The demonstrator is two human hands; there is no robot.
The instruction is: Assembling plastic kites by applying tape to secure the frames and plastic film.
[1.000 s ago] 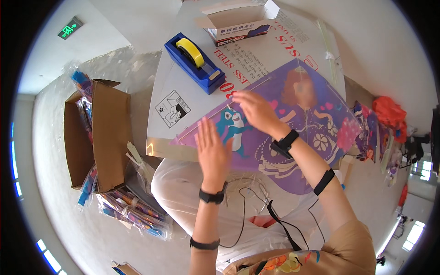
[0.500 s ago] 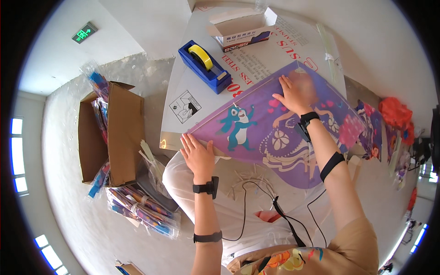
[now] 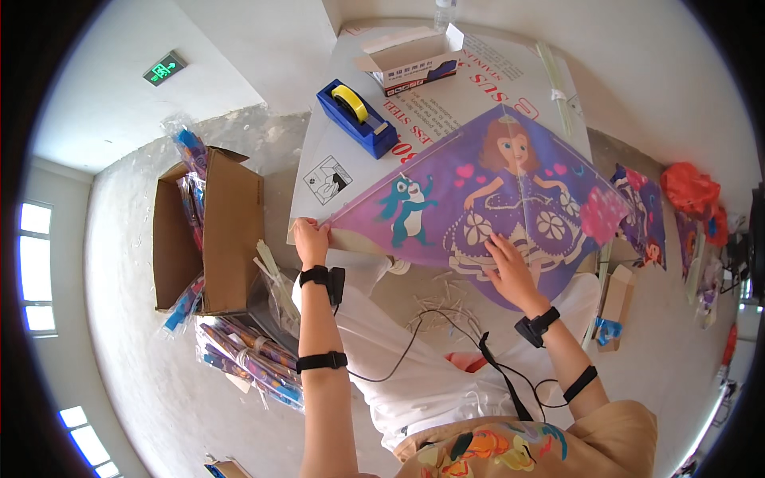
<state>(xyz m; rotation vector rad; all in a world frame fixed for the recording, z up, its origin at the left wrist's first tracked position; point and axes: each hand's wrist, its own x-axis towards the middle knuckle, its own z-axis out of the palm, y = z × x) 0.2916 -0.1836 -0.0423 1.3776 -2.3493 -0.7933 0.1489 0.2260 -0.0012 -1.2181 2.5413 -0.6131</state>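
Observation:
A purple diamond-shaped kite [image 3: 522, 211], printed with a figure in a ball gown and a blue rabbit, lies over the table and hangs past its near edge. Thin rods run along its upper edges, and another line runs down its middle. At the kite's left corner my left hand [image 3: 311, 240] is closed, its fingertips pinching the tip. My right hand [image 3: 512, 275] rests open on the lower part of the gown print, with its fingers apart. Beyond the kite's left edge sits a blue tape dispenser [image 3: 356, 119] with a yellow roll.
On the table [image 3: 319, 171] are an open small carton [image 3: 414, 68], a clear bottle [image 3: 445, 14] and a bundle of pale sticks [image 3: 555, 88]. A cardboard box [image 3: 231, 231] and bagged kites [image 3: 251, 358] stand left; more kites [image 3: 641, 215] and a red bag [image 3: 689, 191] lie right.
My left hand has gone from lying flat to pinching the kite's left corner. My right hand has slid from the kite's top down to its lower part, uncovering the printed figure.

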